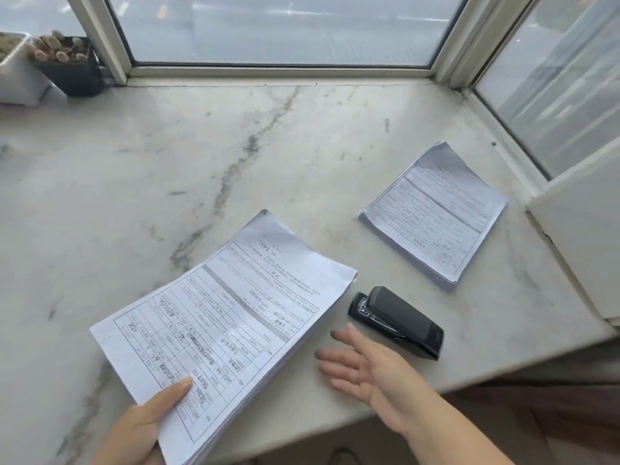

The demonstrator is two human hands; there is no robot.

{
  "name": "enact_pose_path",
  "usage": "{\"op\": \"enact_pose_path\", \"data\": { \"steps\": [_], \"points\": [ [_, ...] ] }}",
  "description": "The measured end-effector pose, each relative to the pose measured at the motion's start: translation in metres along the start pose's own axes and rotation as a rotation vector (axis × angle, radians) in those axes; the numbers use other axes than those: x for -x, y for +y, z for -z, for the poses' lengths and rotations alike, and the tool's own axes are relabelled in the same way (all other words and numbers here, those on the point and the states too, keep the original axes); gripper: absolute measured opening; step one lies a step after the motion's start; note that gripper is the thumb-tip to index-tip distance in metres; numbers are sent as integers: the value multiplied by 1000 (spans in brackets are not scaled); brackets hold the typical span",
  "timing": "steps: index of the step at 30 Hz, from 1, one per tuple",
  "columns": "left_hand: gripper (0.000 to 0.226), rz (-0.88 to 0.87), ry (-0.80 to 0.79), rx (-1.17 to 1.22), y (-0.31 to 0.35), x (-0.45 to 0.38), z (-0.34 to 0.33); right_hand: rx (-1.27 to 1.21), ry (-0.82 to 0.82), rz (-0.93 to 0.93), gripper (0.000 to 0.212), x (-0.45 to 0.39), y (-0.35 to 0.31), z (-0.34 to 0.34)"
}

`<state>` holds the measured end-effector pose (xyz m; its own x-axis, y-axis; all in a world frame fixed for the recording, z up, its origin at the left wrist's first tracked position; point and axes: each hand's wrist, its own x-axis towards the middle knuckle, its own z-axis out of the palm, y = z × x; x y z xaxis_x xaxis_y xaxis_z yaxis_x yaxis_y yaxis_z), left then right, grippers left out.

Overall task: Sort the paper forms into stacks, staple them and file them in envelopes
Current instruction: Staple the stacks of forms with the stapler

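Thick stack of handwritten forms (pixel 221 330), near corner pinched by left hand (pixel 141 431); right hand (pixel 365 367) spread, holding nothing, beside it

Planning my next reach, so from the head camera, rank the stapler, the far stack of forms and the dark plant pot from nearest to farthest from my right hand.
From the right hand:
1. Stapler, just beyond the fingers, to the right.
2. Far stack of forms, farther back on the right.
3. Dark plant pot, far-left corner by the window.

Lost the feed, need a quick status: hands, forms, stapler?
Left hand grips near stack of forms. Right hand open, empty, beside stapler. Second stack untouched. Nothing blocking.
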<state>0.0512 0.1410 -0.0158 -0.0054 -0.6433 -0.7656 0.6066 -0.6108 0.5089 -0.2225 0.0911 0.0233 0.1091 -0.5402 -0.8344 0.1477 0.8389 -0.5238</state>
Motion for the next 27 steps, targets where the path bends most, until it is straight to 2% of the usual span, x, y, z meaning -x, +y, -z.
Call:
{"op": "enact_pose_path", "data": {
  "steps": [2, 4, 7, 9, 10, 11, 13, 14, 17, 21, 23, 25, 27],
  "points": [
    [38, 18, 11, -38, -1, 3, 9, -292, 3, 3, 31, -21, -4, -17],
    [35, 29, 0, -48, 1, 8, 15, -482, 119, 45, 29, -44, -8, -30],
    [33, 9, -51, -62, 11, 15, 17, -520, 284, 125, 17, -72, -11, -40],
    [79, -2, -88, -144, 22, 12, 20, -479, 313, 165, 13, -78, -14, -44],
    [91, -22, -51, -179, 25, 8, 23, -460, 322, 174, 13, -79, -16, -45],
    [82, -37, -25, -189, 30, 4, 23, -431, 333, 178, 13, -77, -18, -45],
    [39, -93, 47, -152, 41, -7, 22, -317, 366, 169, 11, -76, -19, -42],
    [31, -124, 103, -167, 46, -13, 23, -227, 378, 163, 9, -75, -18, -39],
    [25, -213, 203, -259, 61, -23, 27, 127, 385, 152, 9, -70, -17, -34],
    [26, -221, 237, -313, 72, -23, 32, 234, 301, 106, 17, -63, -18, -31],
    [32, -197, 219, -311, 71, -22, 35, 310, 257, 99, 14, -63, -17, -32],
    [56, -186, 229, -377, 68, -21, 37, 384, 226, 127, 11, -62, -16, -32],
    [77, -242, 279, -555, 62, -22, 39, 379, 184, 140, 12, -60, -16, -31]
  ]
}}
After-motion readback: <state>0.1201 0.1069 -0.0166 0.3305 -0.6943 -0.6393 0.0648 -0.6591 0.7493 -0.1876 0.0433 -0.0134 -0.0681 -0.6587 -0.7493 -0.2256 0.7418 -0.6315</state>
